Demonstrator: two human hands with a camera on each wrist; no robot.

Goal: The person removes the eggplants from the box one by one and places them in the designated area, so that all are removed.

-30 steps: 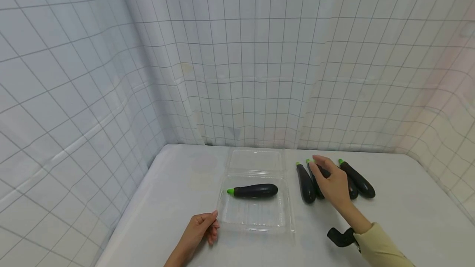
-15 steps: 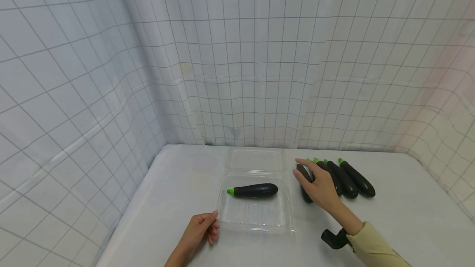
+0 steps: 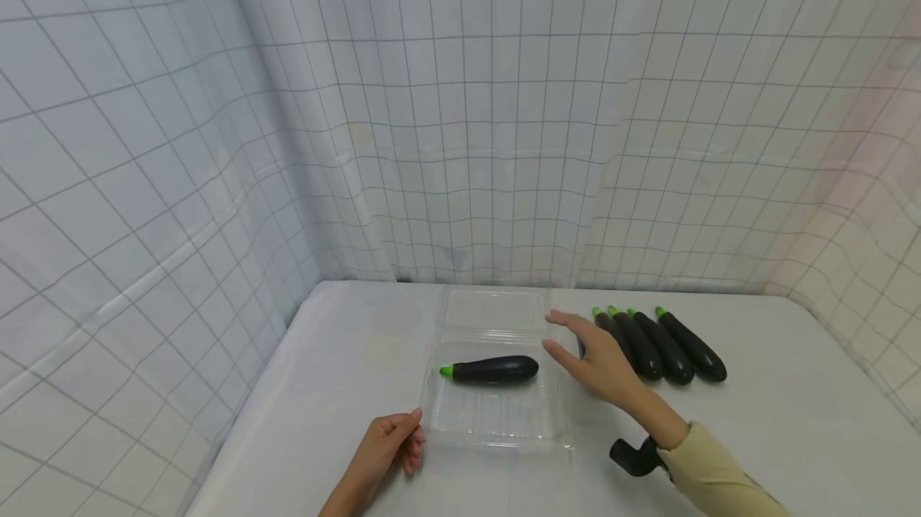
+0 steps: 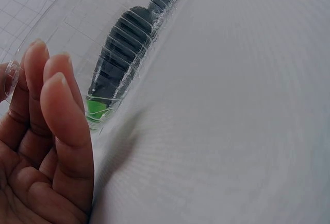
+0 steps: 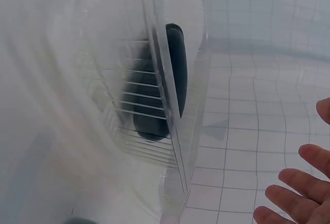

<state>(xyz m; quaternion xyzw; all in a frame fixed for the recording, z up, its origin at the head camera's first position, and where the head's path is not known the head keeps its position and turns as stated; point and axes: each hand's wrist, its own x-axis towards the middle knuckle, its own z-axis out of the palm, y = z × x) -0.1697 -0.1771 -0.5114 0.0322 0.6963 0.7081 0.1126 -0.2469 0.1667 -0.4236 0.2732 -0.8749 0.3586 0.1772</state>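
Observation:
A dark eggplant point(image 3: 495, 369) with a bright green stem end lies crosswise in the clear plastic clamshell box point(image 3: 496, 421), whose lid point(image 3: 496, 311) is folded back. My left hand point(image 3: 391, 439) pinches the box's near left rim between thumb and fingers; the left wrist view shows the rim tab point(image 4: 11, 77) there. Fingers apart and holding nothing, my right hand point(image 3: 593, 361) hovers at the box's right side. Beneath it, one eggplant point(image 3: 581, 347) is mostly hidden. In the right wrist view the boxed eggplant point(image 5: 178, 64) shows over and through the wall, with spread right fingers point(image 5: 299, 185) at the edge.
Several more eggplants point(image 3: 665, 349) lie side by side right of my right hand, green ends pointing away. A white cloth point(image 3: 345, 357) covers the table. Grid-patterned white curtains point(image 3: 489, 141) hang behind and at both sides. A black device point(image 3: 636, 457) sits on my right wrist.
My right hand has moved left from over the row of eggplants to the box's right edge, its fingers spreading. The left hand, box and eggplants stay where they were.

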